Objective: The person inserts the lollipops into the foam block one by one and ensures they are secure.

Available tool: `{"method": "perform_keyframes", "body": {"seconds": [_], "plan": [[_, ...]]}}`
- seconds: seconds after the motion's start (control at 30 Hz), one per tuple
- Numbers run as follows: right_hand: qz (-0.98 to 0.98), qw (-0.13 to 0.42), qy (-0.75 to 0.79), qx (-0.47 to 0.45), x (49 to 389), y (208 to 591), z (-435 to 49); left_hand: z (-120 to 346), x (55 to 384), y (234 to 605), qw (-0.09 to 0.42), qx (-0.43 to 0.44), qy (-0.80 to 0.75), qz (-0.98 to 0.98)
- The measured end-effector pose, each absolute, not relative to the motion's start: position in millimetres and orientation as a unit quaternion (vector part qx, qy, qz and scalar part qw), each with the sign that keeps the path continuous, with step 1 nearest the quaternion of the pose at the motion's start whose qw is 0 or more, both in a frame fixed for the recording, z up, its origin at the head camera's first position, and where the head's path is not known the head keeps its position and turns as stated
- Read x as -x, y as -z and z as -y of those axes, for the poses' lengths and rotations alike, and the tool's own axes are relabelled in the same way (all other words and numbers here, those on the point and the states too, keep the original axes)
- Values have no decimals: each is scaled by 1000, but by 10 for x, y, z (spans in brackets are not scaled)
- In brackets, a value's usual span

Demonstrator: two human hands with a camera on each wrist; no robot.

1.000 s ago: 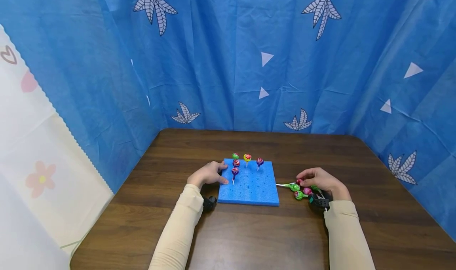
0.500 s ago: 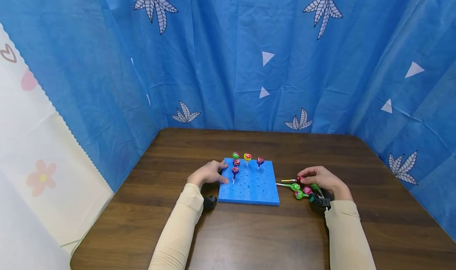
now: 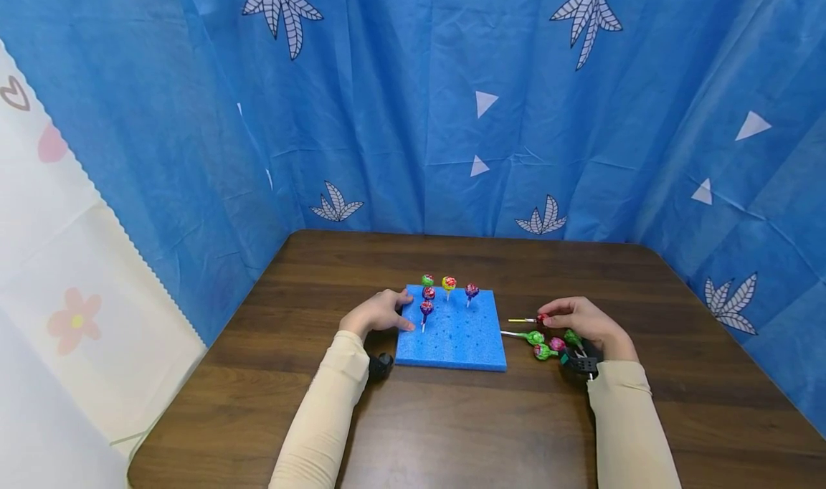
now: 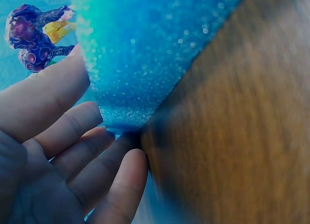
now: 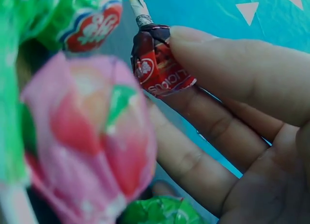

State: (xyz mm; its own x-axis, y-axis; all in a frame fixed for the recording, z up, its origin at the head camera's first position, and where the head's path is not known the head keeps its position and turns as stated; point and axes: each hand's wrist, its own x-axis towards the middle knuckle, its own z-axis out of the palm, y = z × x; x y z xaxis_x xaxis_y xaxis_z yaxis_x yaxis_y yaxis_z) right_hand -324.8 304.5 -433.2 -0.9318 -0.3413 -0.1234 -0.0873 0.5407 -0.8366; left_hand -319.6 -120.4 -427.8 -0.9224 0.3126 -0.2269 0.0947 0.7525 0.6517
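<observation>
My left hand (image 3: 377,312) holds the left edge of a blue foam board (image 3: 464,342), thumb over its top and the other fingers along its side, as the left wrist view shows. Several wrapped lollipops stand upright in the board, among them a yellow one (image 3: 449,283), a green one (image 3: 428,279) and a purple one (image 3: 472,290). Right of the board, my right hand (image 3: 584,320) pinches a dark red lollipop (image 5: 157,64) by its wrapped head between thumb and fingers. Its yellow stick (image 3: 519,320) points left towards the board.
Below my right hand lie loose lollipops, a pink one (image 3: 557,344) and green ones, with a green one (image 3: 534,338) whose white stick reaches the board's right edge. The board's top has small holes. Blue curtains (image 3: 413,116) hang behind the brown wooden table (image 3: 477,431).
My right hand has lifted the dark red lollipop slightly up and away from the loose ones, and its yellow stick now shows. The left hand stays on the board.
</observation>
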Motion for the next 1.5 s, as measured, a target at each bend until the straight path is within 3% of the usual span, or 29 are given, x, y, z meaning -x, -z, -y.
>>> {"method": "perform_keyframes", "body": {"seconds": [1.5], "plan": [[-839, 87, 515, 154, 3247, 3989, -2686, 1209, 3217, 4294, 165, -118, -336, -920]]}}
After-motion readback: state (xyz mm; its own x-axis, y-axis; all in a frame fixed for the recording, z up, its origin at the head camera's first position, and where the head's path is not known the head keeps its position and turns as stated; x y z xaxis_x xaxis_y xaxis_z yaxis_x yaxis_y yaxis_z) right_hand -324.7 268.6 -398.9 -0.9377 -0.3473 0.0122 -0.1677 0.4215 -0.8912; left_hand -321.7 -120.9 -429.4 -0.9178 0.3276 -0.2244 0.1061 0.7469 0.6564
